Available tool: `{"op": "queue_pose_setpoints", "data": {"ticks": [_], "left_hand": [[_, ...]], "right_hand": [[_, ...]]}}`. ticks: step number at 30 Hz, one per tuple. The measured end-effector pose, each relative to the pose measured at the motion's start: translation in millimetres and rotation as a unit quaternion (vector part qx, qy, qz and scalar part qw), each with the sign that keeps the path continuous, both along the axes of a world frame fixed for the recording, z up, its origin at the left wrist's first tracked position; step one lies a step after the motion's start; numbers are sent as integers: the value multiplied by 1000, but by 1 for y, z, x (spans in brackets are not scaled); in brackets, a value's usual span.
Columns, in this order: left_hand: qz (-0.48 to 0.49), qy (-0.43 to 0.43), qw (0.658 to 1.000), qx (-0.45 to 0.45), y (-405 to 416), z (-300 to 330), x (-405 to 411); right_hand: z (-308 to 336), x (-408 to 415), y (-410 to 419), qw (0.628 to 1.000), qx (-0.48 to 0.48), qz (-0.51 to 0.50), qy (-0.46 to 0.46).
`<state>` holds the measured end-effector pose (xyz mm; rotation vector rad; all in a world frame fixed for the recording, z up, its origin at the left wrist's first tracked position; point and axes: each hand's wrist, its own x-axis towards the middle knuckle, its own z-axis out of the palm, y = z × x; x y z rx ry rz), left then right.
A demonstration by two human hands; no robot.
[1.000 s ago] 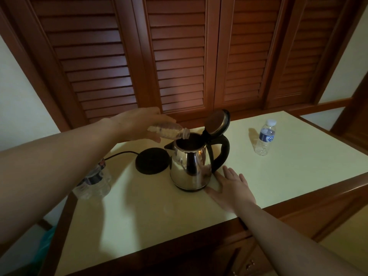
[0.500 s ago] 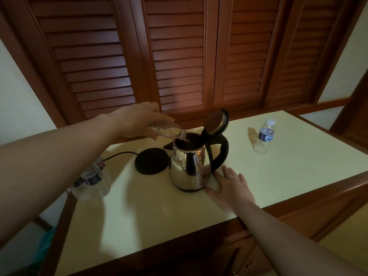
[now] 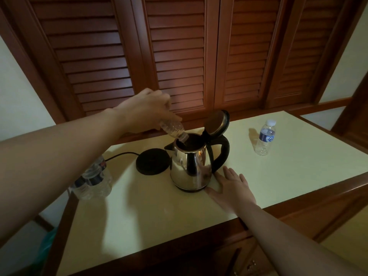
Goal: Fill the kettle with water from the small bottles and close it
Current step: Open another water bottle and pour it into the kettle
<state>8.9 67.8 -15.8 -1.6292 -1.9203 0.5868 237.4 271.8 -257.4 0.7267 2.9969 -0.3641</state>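
The left hand [image 3: 145, 110] has lifted the base of its small water bottle [image 3: 172, 130] — a second ago the bottle lay nearly level, its mouth at the rim of the steel kettle [image 3: 191, 166]. Now it slants steeply down to the right, neck dipped inside the kettle's open top, and the hand sits higher, knuckles up — gripping the bottle's raised end.
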Motion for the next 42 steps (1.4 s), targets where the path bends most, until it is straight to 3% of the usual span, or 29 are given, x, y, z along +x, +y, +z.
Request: {"op": "queue_pose_setpoints", "data": {"ticks": [5,7,9,13,16,20,22,24,26,30,36,38,42], "left_hand": [[-9,39,999,12,0,-10,-1],[12,3,999,47,-6,-15,-1],[61,-90,989,100,-15,-25,1],[156,-328,902,233,-36,-57,4],[143,-413,833,339,-54,-91,11],[161,-538,709,427,-73,-133,34],[163,-563,679,441,-83,-155,43],[169,-577,658,453,-94,-172,50],[170,-594,637,461,-104,-186,61],[174,-608,630,451,-124,-210,81],[210,-598,639,437,-145,-222,83],[205,-587,656,428,-150,-222,83],[188,-570,698,391,-159,-219,80]], "right_hand": [[1,1,-1,1000,-1,1,1],[1,1,-1,1000,-4,0,1],[1,1,-1,1000,-3,-2,2],[-1,1,-1,1000,-10,-2,21],[-6,3,0,998,2,-4,69],[-13,7,-7,978,68,17,197],[-10,10,-23,958,48,62,277],[-2,10,-45,956,-14,125,266],[5,6,-68,967,-67,185,163],[22,-12,-102,964,-83,248,43],[36,-32,-125,959,-38,279,-12],[37,-36,-127,956,-77,280,33],[48,-44,-126,925,-205,217,235]]}}
